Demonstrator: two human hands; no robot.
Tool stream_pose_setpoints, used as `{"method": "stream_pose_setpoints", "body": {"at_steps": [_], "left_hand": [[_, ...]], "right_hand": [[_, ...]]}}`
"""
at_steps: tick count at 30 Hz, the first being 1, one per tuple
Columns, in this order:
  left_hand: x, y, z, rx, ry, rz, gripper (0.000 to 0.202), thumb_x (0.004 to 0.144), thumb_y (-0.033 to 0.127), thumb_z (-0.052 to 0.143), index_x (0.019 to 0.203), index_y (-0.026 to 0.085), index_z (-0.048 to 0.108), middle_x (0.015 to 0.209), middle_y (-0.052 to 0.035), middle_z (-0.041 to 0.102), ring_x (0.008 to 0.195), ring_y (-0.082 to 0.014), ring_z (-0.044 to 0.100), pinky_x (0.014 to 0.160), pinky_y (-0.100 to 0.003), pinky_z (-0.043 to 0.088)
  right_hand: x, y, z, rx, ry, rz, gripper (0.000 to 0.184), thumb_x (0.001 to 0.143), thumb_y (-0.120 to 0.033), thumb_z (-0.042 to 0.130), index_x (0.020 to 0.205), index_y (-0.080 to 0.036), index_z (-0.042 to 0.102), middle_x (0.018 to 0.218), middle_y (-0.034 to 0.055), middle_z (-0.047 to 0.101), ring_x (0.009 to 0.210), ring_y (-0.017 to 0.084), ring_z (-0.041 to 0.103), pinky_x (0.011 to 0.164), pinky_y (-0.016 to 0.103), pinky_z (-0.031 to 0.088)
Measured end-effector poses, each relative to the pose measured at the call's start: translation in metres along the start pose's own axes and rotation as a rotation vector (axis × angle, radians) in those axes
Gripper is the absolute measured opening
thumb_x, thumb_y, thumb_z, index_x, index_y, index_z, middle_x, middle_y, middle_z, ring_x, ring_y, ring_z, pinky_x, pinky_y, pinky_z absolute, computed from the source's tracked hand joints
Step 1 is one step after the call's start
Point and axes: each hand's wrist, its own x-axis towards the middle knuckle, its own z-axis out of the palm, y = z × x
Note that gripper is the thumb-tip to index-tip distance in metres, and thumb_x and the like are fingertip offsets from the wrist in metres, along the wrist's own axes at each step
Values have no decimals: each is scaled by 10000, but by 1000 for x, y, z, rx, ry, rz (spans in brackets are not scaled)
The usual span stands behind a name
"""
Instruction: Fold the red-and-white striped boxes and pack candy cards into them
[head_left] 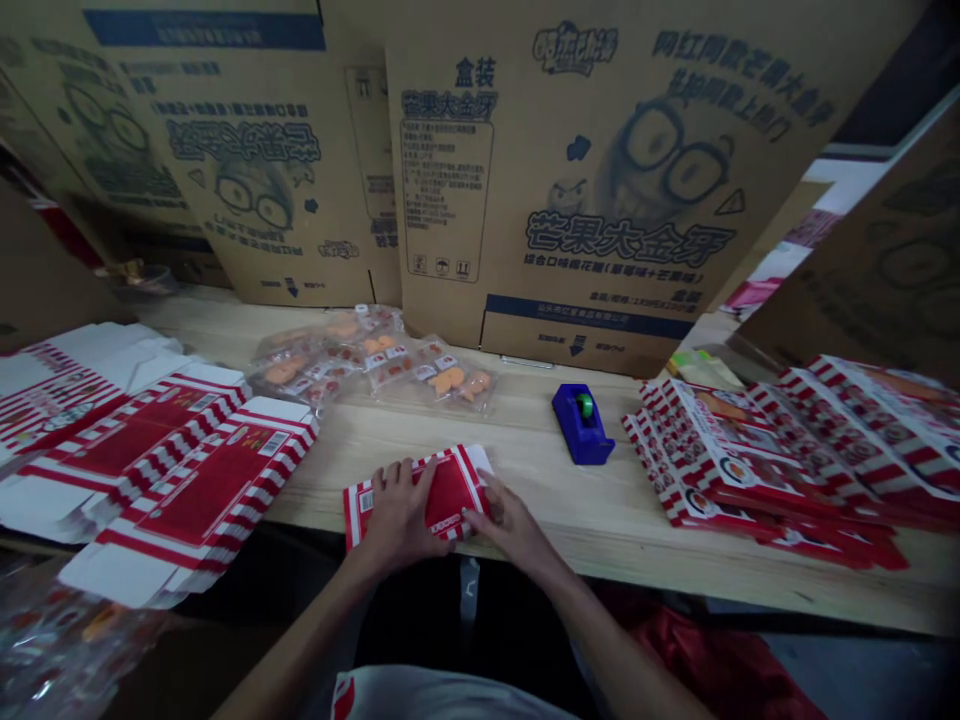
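A small red-and-white striped carton (452, 487) lies at the front edge of the wooden table, one white flap showing at its right end. My left hand (401, 508) is laid over its left part, thumb on top and fingers gripping it. At the right end my right hand (510, 518) pinches the carton near the flap, thumb on the upper face. Clear plastic packets (450, 380) with orange pieces inside lie behind the carton. To the right stands a blue tape dispenser (583, 428) with a green core.
Flat striped cartons (225, 475) are fanned in stacks at the left. Filled-looking striped boxes (720, 450) are piled at the right. Large printed cardboard boxes (450, 300) wall off the back. More plastic packets (67, 640) sit below the table at lower left.
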Motion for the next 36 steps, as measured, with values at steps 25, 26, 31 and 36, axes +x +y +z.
{"method": "stream_pose_setpoints", "body": {"at_steps": [25, 26, 31, 36], "left_hand": [[-51, 37, 20, -1245, -43, -16, 190, 867, 352, 568, 923, 173, 594, 981, -71, 636, 921, -202, 606, 834, -333, 487], [-47, 38, 20, -1188, 18, -14, 178, 872, 338, 556, 824, 170, 593, 950, -68, 622, 912, -197, 591, 824, -323, 474], [-37, 43, 24, -1309, 113, -155, 195, 804, 309, 615, 730, 185, 486, 732, 8, 509, 679, -125, 513, 625, -237, 430], [-36, 34, 25, -1454, -27, -156, 325, 779, 302, 635, 1062, 214, 503, 838, 11, 532, 743, -127, 544, 662, -236, 448]], "right_hand": [[-75, 10, -31, -135, 179, -74, 164, 857, -358, 595, 840, -214, 672, 905, 49, 677, 873, 209, 628, 795, 317, 506], [-71, 8, -31, -144, 174, -87, 174, 855, -352, 595, 769, -209, 645, 831, 37, 652, 809, 194, 614, 749, 300, 498], [-60, 0, -30, 65, 222, 37, 276, 773, -340, 689, 1001, -241, 570, 741, -22, 575, 657, 155, 572, 597, 252, 473], [-59, -3, -34, 53, 51, 34, 197, 821, -374, 650, 938, -217, 677, 852, 35, 622, 811, 194, 610, 732, 310, 500]]}}
